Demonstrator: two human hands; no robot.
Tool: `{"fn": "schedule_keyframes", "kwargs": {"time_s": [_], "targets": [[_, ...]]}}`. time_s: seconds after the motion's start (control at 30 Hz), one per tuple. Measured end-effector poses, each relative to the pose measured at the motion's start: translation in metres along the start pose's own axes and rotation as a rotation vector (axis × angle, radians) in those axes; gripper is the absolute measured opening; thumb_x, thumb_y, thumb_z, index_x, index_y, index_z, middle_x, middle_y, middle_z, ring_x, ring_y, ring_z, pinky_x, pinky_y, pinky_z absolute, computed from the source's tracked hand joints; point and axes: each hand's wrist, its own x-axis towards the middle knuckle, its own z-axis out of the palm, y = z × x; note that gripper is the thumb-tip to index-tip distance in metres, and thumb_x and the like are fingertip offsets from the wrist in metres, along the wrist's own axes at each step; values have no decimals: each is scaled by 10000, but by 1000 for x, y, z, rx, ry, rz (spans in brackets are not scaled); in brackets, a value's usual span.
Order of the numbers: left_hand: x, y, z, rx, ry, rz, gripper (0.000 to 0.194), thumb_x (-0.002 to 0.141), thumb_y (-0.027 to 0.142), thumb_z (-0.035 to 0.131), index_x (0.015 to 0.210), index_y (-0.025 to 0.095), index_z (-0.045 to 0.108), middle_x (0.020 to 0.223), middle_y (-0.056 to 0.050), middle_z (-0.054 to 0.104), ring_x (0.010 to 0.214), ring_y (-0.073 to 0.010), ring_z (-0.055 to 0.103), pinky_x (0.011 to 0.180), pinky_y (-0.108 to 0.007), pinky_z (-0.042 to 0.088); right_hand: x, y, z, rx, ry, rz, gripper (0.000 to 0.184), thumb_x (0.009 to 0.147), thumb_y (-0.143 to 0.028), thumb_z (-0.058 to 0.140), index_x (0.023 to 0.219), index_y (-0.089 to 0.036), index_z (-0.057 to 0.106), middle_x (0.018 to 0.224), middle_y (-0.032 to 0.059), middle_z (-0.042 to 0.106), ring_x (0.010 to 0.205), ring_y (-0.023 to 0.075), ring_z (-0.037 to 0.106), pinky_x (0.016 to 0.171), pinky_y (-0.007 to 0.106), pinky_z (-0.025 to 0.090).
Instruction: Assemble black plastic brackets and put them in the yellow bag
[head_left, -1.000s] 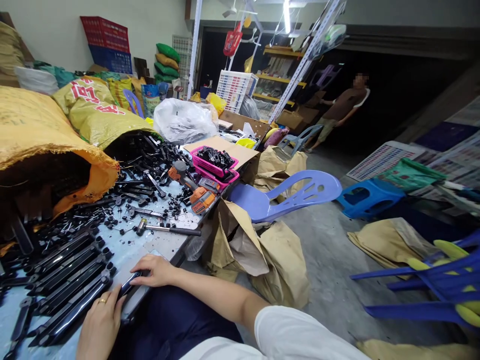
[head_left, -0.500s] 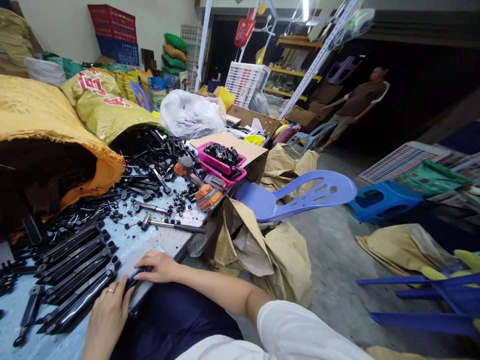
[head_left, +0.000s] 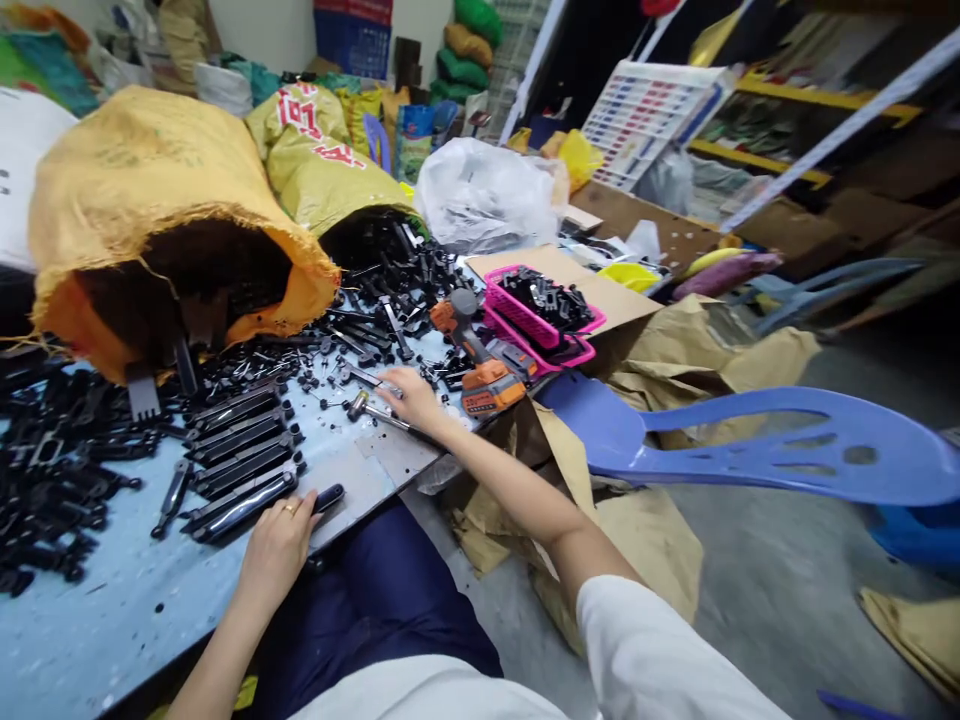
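Observation:
My left hand point(head_left: 279, 540) rests at the table's edge, its fingers closed around a dark, glossy handle-shaped part point(head_left: 328, 497). Just left of it lies a row of similar long black parts point(head_left: 244, 455), side by side. Stretched forward over the table is my right hand point(head_left: 412, 397), its fingers bent beside the neck of a hammer point(head_left: 358, 405). A slim black-and-silver part point(head_left: 361, 376) lies by the same fingertips. Whether those fingers have closed on either thing is not clear.
An orange and grey cordless drill point(head_left: 484, 375) and pink baskets point(head_left: 517, 310) of small black parts stand right of my right hand. Orange point(head_left: 150, 160) and yellow point(head_left: 330, 170) sacks spill black parts at the back. A purple chair point(head_left: 622, 440) stands beside the table.
My right hand has left the part in my left hand and reached forward to the hammer. My left hand still holds the part. The view has swung left.

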Motion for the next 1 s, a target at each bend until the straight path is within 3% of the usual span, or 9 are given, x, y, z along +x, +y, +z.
{"fn": "schedule_keyframes", "kwargs": {"time_s": [0.17,0.27,0.47,0.6,0.67,0.73,0.87,0.93,1.0], "targets": [[-3,3,-4,7,-45,-35,321,956,291,345,1146,126,546,948,-109,626,869,-208,582,779,-340,465,84,44,-1,-305,5,458,364,925,-342,409,1195,-124,518,1163,156,561,1126,233,467,940,355,379],[-4,7,-9,26,-58,-55,315,956,274,349,1160,132,543,938,-104,621,849,-197,579,767,-332,464,118,60,0,-323,-57,732,393,919,-355,415,1180,-77,509,1157,210,563,1129,271,486,902,379,395],[-5,2,-9,69,-62,-40,331,960,281,337,1139,122,566,936,-112,632,857,-201,585,772,-337,467,136,55,-10,-214,-119,744,324,905,-317,467,1109,-78,545,1092,208,607,1043,246,573,846,333,420],[-12,-5,-4,12,6,-39,386,955,354,320,1096,130,601,932,-126,646,845,-222,606,765,-356,482,100,20,-36,-161,-8,607,329,915,-395,441,1170,-193,495,1098,73,616,1013,152,573,852,250,415],[-11,-5,-2,-73,82,-95,434,928,443,353,1121,138,595,955,-141,643,877,-252,609,799,-395,483,66,-5,-43,132,2,383,348,863,-417,520,1109,-170,507,1032,49,617,940,137,579,820,243,431],[-2,1,-3,-255,131,-210,527,876,529,418,1224,150,532,1048,-149,625,958,-284,599,818,-415,492,29,-35,-40,485,-78,286,461,754,-530,605,1015,-160,513,918,26,616,833,138,589,742,250,460],[22,29,-13,-882,87,-500,641,839,572,440,1349,185,399,1155,-108,602,999,-260,613,772,-356,541,-34,-96,-14,1196,-261,332,641,583,-664,661,959,-179,475,815,7,604,731,139,608,653,259,490],[31,42,-18,-1112,37,-596,632,821,576,466,1305,170,452,1131,-95,623,974,-251,629,770,-343,548,-53,-116,-6,1288,-172,383,664,527,-661,700,938,-189,477,791,-9,590,693,120,594,664,257,492],[35,47,-23,-1207,0,-676,626,791,591,506,1239,153,511,1076,-90,649,900,-240,649,715,-326,560,-65,-125,-8,1175,-110,414,602,589,-679,654,900,-185,508,759,-9,584,660,111,576,646,248,484]]}}
